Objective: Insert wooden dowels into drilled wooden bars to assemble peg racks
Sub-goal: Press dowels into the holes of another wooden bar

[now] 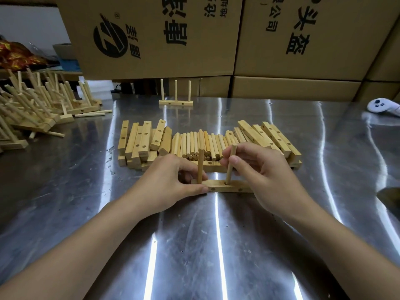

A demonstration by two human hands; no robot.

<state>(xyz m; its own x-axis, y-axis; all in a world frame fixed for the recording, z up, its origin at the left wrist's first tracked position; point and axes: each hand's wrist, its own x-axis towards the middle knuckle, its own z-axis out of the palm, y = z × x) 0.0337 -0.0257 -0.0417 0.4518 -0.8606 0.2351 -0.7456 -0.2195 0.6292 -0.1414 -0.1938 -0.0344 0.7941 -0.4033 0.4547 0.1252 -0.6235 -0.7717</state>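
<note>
A drilled wooden bar (pixel 218 186) lies flat on the steel table in front of me. One dowel (pixel 200 165) stands upright in its left hole. My left hand (pixel 171 182) grips the bar's left end, thumb along its front edge. My right hand (pixel 262 169) pinches a second dowel (pixel 231 163), which leans slightly with its lower tip in the bar's middle hole. Behind the bar lies a row of loose dowels (pixel 201 146), flanked by stacks of drilled bars on the left (pixel 142 141) and right (pixel 270 137).
A finished three-peg rack (pixel 175 98) stands at the back centre. A heap of finished racks (pixel 36 105) covers the table's left side. Cardboard boxes (pixel 238 40) wall off the back. A white controller (pixel 381 106) lies at the far right.
</note>
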